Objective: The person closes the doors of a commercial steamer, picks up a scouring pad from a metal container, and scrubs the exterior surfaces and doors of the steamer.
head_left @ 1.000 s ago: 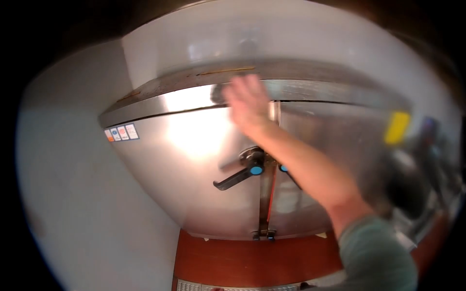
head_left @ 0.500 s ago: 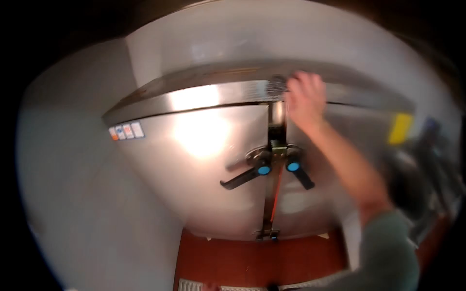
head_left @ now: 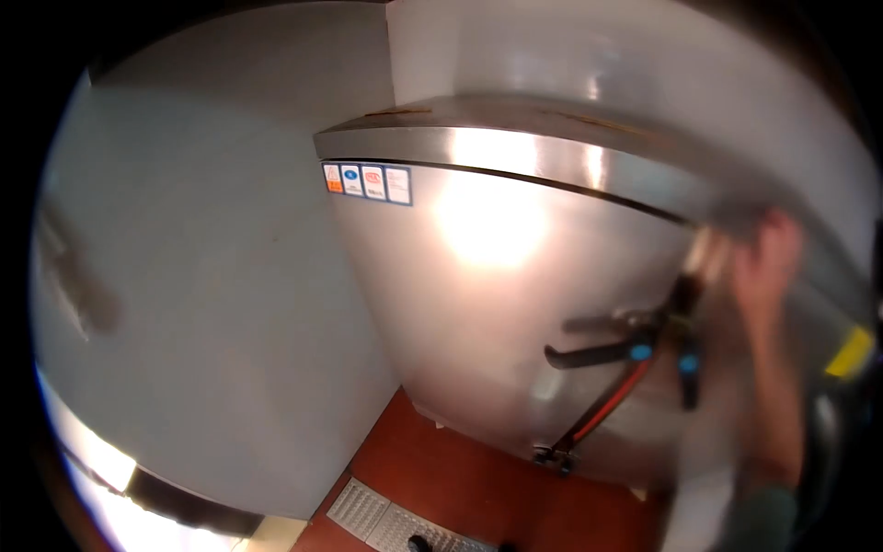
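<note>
My right hand, blurred by motion, is raised at the upper right against the top edge of a stainless steel cabinet. A dark, wiry scrubber shows as a smear at its fingertips, against the metal rim. Below and left of the hand, two black door handles with blue caps, the left one and the right one, flank the gap between the doors. My left hand is out of view.
A grey wall stands left of the cabinet. Stickers mark the upper left door corner, and a yellow label is at far right. Below lie a red-brown floor and a metal drain grate.
The view has swung left, so the cabinet sits further right and more wall shows. My right hand has moved rightward along the cabinet's top edge with the scrubber.
</note>
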A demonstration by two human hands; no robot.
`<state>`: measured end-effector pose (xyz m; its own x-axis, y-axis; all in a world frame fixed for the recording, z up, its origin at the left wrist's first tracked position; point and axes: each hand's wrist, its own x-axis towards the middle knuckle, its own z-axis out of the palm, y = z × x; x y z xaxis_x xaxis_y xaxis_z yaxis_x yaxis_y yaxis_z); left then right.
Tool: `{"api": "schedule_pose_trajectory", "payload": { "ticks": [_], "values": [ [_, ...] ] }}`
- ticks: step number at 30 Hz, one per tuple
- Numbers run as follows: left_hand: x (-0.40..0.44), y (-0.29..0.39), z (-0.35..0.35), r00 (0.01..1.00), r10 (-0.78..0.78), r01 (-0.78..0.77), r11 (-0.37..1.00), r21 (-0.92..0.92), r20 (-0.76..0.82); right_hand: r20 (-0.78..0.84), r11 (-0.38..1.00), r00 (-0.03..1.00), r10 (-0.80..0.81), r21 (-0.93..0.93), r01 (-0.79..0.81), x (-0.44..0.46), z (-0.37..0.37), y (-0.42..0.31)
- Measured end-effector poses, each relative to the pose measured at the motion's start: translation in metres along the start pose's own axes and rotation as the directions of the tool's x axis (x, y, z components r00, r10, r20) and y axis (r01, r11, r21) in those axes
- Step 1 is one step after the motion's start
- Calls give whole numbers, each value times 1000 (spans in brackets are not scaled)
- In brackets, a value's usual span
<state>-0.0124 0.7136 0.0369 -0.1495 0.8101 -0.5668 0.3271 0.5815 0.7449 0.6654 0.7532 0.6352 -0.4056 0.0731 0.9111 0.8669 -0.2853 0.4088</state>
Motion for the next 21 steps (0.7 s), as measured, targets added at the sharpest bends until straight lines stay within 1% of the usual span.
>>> {"api": "schedule_pose_trajectory", "payload": {
  "ticks": [2,4,5,6,7,8,9,10,11,12,13,14,16,17,18,19,20,21],
  "values": [
    [40,0,-9,999,-16,19,999,-46,46,-60,997,997,-42,-72,38,9,4,-14],
    [86,14,-14,994,-4,12,997,-71,106,-19,996,999,-37,-76,36,24,29,-53],
    [111,25,-18,990,14,-2,997,-79,142,59,998,998,-19,-53,22,38,42,-79],
    [133,40,-21,983,37,-23,997,-79,178,18,996,997,-75,43,74,59,56,-112],
    [155,52,-24,976,62,-46,996,-83,210,21,991,997,-77,111,75,77,73,-148],
    [176,65,-27,966,87,-67,994,-90,242,48,992,997,-63,108,57,85,102,-179],
    [192,80,-29,956,111,-88,992,-95,272,125,986,989,-78,155,59,102,125,-213],
    [206,89,-30,947,130,-104,989,-104,295,568,989,822,-43,140,-45,136,137,-248],
    [216,97,-32,938,151,-120,986,-115,313,566,979,824,-26,180,-93,142,163,-282],
    [226,105,-35,928,169,-133,983,-127,333,217,969,969,-117,240,63,146,177,-310],
    [239,106,-39,916,185,-139,979,-151,356,227,965,965,-134,250,75,159,185,-328],
    [253,107,-44,902,203,-150,975,-163,381,171,957,972,-161,268,111,164,195,-331],
    [293,88,-49,858,231,-108,954,-278,458,173,954,971,-163,277,111,152,174,-298],
    [321,74,-48,824,245,-51,930,-364,511,161,970,975,-152,213,116,137,160,-269],
    [328,67,-55,819,198,-11,944,-331,538,119,985,988,-98,156,79,118,140,-234],
    [316,71,-56,842,172,-48,968,-246,512,176,995,981,-79,73,67,106,110,-198],
    [306,79,-55,857,142,-64,983,-171,495,106,1000,994,-19,-23,21,80,97,-159],
    [299,85,-56,871,122,-73,990,-120,477,179,994,984,15,-110,4,68,75,-127]
  ]
}}
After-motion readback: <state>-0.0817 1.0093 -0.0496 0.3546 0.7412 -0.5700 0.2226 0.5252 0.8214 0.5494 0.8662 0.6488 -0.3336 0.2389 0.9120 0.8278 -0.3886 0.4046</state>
